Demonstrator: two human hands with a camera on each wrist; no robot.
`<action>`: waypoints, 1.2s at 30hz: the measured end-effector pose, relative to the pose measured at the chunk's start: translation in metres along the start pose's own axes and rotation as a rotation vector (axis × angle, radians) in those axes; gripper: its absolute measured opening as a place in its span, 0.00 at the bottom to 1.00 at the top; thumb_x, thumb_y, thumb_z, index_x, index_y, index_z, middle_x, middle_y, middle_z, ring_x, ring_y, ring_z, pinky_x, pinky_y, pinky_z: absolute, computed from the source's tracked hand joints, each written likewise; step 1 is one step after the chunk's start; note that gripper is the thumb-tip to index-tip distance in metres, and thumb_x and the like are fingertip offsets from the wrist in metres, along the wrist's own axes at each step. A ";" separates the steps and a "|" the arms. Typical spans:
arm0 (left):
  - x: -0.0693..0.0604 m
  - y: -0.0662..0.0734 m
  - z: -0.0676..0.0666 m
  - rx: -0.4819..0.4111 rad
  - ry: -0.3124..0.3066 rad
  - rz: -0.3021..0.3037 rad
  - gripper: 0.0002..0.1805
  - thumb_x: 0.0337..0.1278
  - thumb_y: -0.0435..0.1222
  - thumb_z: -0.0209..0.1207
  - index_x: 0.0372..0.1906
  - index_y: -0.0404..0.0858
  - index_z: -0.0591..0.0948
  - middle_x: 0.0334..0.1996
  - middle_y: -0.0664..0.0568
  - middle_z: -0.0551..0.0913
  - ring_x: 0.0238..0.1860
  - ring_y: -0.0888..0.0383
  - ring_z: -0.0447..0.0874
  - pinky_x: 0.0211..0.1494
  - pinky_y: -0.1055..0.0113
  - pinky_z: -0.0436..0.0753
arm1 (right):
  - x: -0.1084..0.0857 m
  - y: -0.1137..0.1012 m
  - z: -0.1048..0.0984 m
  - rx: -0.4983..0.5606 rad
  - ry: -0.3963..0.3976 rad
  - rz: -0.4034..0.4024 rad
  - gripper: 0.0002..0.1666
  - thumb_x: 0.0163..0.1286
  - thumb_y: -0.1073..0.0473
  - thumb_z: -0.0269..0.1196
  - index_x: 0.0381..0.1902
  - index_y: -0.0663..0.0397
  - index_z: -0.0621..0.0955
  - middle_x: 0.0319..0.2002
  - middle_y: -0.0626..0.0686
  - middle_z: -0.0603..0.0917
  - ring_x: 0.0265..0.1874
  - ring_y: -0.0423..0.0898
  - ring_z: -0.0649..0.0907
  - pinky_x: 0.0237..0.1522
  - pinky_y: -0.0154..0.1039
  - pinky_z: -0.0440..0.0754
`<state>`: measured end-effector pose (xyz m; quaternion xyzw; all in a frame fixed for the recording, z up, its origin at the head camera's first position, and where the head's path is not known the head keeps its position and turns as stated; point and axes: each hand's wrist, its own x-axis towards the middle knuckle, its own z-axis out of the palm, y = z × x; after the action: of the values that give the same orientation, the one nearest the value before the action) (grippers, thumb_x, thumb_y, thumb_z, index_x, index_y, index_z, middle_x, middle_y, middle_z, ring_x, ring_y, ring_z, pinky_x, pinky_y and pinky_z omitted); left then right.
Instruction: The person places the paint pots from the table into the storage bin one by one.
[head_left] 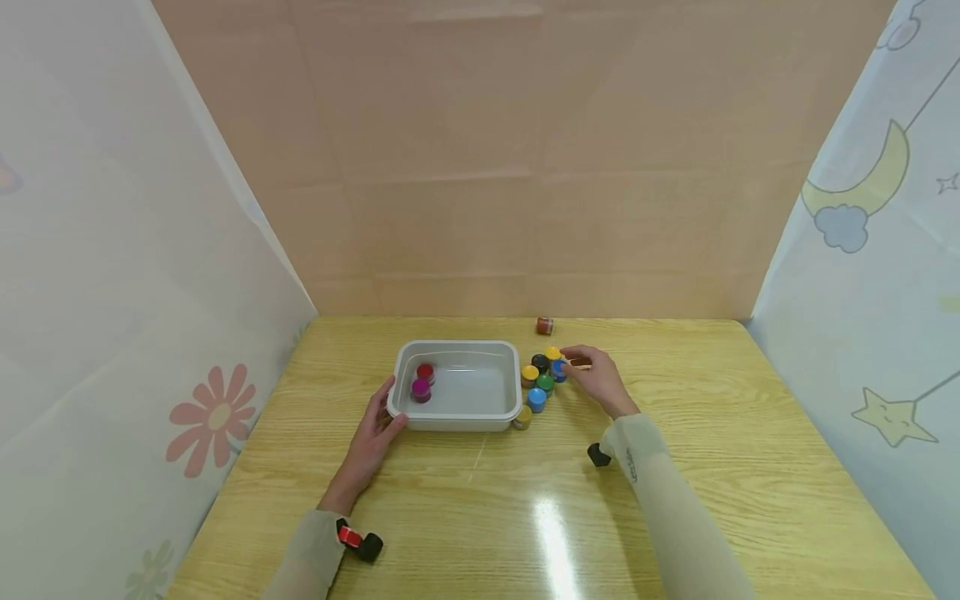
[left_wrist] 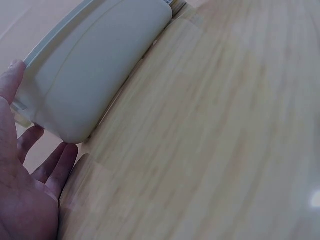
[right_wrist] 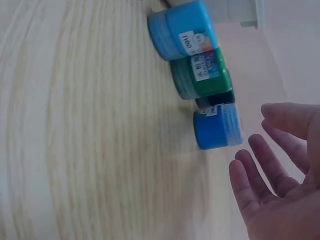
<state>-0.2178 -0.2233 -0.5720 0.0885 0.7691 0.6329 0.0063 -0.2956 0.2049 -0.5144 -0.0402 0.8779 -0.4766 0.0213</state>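
Observation:
A white plastic tray [head_left: 480, 387] stands on the table, with a red-lidded paint jar [head_left: 425, 372] and a magenta-lidded paint jar [head_left: 421, 390] inside at its left. My left hand [head_left: 372, 431] holds the tray's near left corner, thumb on the rim and fingers at the side. In the left wrist view, fingertips [left_wrist: 70, 151] touch the tray's lower corner. My right hand [head_left: 597, 377] hovers beside a dark blue paint jar [right_wrist: 217, 126]; its loosely bent fingers appear apart from the jar in the right wrist view. Nothing is in that hand.
Along the tray's right side cluster a light blue jar [head_left: 536, 400], a green jar [head_left: 545, 384], a black jar [head_left: 540, 362] and several yellowish jars [head_left: 529, 376]. A brown-red jar [head_left: 545, 326] lies on its side near the table's back edge. A backdrop [head_left: 525, 208] rises behind.

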 end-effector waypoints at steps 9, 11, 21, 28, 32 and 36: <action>-0.002 0.001 0.003 0.013 0.002 -0.013 0.38 0.78 0.42 0.57 0.83 0.60 0.53 0.82 0.45 0.59 0.79 0.43 0.62 0.77 0.48 0.66 | 0.006 0.010 0.007 -0.020 -0.024 0.078 0.25 0.76 0.60 0.65 0.67 0.62 0.78 0.64 0.65 0.80 0.62 0.63 0.80 0.65 0.58 0.79; -0.002 0.002 0.003 0.014 0.003 -0.012 0.38 0.77 0.42 0.57 0.83 0.60 0.54 0.81 0.45 0.59 0.78 0.43 0.62 0.75 0.58 0.68 | 0.006 0.011 0.008 -0.021 -0.023 0.086 0.25 0.75 0.61 0.65 0.66 0.63 0.78 0.64 0.66 0.79 0.61 0.64 0.80 0.64 0.58 0.79; -0.001 0.000 0.002 0.007 0.006 0.004 0.38 0.77 0.42 0.58 0.83 0.59 0.55 0.81 0.45 0.60 0.78 0.43 0.64 0.65 0.80 0.69 | 0.007 0.016 0.011 -0.002 0.002 0.106 0.23 0.75 0.60 0.66 0.64 0.62 0.77 0.63 0.66 0.78 0.62 0.65 0.80 0.62 0.57 0.81; 0.000 -0.002 0.001 0.009 0.009 -0.001 0.38 0.77 0.42 0.58 0.83 0.60 0.55 0.81 0.46 0.60 0.78 0.43 0.63 0.65 0.81 0.69 | 0.008 0.016 0.010 -0.017 0.002 0.099 0.24 0.75 0.59 0.66 0.65 0.62 0.78 0.63 0.66 0.78 0.61 0.65 0.80 0.62 0.56 0.82; 0.000 -0.002 0.000 0.015 0.007 0.002 0.38 0.77 0.42 0.58 0.83 0.59 0.54 0.81 0.45 0.59 0.78 0.43 0.63 0.66 0.78 0.69 | 0.008 0.015 0.009 -0.033 0.000 0.097 0.24 0.76 0.58 0.65 0.65 0.61 0.78 0.63 0.65 0.79 0.61 0.64 0.81 0.60 0.56 0.83; 0.000 -0.002 -0.001 0.014 0.003 0.007 0.38 0.77 0.42 0.57 0.83 0.60 0.54 0.82 0.46 0.59 0.79 0.43 0.62 0.67 0.78 0.69 | 0.007 0.015 0.008 -0.032 0.006 0.100 0.24 0.76 0.58 0.65 0.65 0.61 0.79 0.62 0.65 0.79 0.61 0.63 0.81 0.58 0.55 0.84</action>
<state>-0.2185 -0.2243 -0.5734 0.0903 0.7732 0.6277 0.0020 -0.3025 0.2059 -0.5308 0.0048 0.8864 -0.4611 0.0415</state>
